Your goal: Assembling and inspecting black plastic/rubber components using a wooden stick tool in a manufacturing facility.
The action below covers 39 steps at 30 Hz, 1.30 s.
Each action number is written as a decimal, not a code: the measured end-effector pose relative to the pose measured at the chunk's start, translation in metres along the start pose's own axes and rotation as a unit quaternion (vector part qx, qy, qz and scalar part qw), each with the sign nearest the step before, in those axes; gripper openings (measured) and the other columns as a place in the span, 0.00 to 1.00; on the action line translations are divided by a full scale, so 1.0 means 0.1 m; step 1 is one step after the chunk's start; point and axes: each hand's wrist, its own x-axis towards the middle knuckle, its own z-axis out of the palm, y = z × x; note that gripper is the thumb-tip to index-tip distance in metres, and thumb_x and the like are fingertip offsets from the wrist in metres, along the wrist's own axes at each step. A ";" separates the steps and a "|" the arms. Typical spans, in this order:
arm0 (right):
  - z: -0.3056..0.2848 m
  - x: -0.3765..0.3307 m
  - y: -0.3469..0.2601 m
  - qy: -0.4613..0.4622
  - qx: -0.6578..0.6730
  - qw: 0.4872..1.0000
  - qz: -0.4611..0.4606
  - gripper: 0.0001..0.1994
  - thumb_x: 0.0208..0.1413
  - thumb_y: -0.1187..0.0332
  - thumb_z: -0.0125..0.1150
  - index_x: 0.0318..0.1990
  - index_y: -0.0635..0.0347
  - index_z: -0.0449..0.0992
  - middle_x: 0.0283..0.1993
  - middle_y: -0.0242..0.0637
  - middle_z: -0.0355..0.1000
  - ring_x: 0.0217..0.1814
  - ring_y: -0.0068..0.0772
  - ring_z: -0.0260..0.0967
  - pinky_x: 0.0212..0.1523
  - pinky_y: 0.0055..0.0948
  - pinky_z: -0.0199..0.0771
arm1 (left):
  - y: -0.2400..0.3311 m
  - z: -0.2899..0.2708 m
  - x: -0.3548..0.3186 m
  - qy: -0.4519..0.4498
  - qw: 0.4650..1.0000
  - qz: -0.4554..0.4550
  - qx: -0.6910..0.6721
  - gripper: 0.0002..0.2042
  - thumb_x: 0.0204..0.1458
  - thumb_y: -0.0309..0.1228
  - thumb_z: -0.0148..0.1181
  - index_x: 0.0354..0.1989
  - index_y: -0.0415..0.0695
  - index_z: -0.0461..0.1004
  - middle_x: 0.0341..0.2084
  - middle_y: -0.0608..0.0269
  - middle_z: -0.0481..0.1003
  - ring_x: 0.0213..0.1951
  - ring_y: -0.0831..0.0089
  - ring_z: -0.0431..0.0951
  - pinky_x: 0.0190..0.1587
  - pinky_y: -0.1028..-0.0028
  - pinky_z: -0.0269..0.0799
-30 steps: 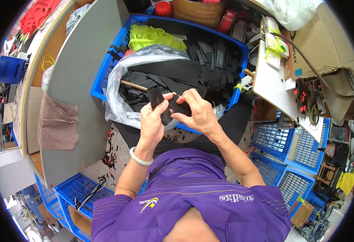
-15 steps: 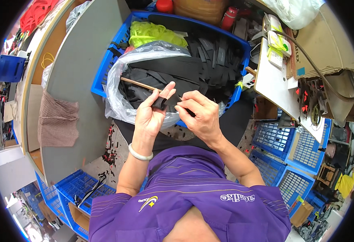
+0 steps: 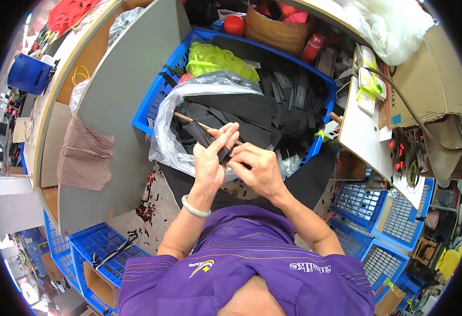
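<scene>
A black fabric strip (image 3: 198,132) is held in my left hand (image 3: 210,162), between the thumb and the fingers. A thin wooden stick (image 3: 190,120) runs slantwise past the strip and behind my left fingers. My right hand (image 3: 258,169) pinches the strip's near end with thumb and forefinger, close beside my left hand; the fingertips partly cover that end. Below both hands, a clear plastic bag (image 3: 163,138) full of black fabric pieces (image 3: 236,108) sits in a blue crate (image 3: 145,105).
Neon yellow straps (image 3: 220,59) and more black strips lie in the crate's far part. A grey panel (image 3: 128,105) rises at left with a checked cloth (image 3: 86,152) hanging on it. At right are a white board (image 3: 370,139), cardboard and blue baskets (image 3: 406,210).
The strip now sticks out beyond my left thumb, toward the far left. My right hand has come lower and closer to my left. The whole view has shifted slightly.
</scene>
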 end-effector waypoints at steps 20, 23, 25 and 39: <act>0.28 0.15 0.07 -0.096 -0.101 0.990 0.038 0.18 0.42 0.74 0.58 0.44 0.60 0.72 0.46 0.52 0.63 0.35 0.56 0.70 0.34 0.45 0.73 | 0.19 -0.12 0.33 0.013 0.986 -0.120 -0.112 0.04 0.53 0.24 0.55 0.31 0.44 0.66 0.30 0.53 0.75 0.26 0.69 0.76 0.30 0.72 0.74; 0.20 0.05 0.06 -0.004 -0.012 0.999 -0.044 0.30 0.40 0.72 0.63 0.57 0.49 0.67 0.47 0.45 0.64 0.33 0.48 0.70 0.36 0.41 0.75 | 0.30 -0.16 0.40 0.035 0.979 -0.151 -0.133 0.03 0.55 0.26 0.54 0.32 0.43 0.66 0.26 0.56 0.74 0.23 0.72 0.71 0.27 0.74 0.71; 0.13 0.00 0.01 -0.069 -0.046 0.996 0.022 0.30 0.41 0.72 0.63 0.56 0.48 0.67 0.46 0.44 0.65 0.33 0.49 0.71 0.36 0.41 0.75 | 0.32 -0.07 0.36 0.035 0.987 -0.122 -0.101 0.03 0.55 0.27 0.54 0.32 0.43 0.67 0.26 0.57 0.74 0.23 0.72 0.71 0.27 0.74 0.72; 0.14 0.01 -0.05 -0.101 -0.074 0.992 0.003 0.24 0.43 0.62 0.63 0.51 0.51 0.68 0.41 0.45 0.65 0.39 0.52 0.70 0.36 0.45 0.72 | 0.45 -0.03 0.33 -0.051 0.986 -0.097 -0.128 0.09 0.58 0.34 0.50 0.27 0.47 0.65 0.14 0.75 0.56 0.16 0.82 0.57 0.37 0.73 0.67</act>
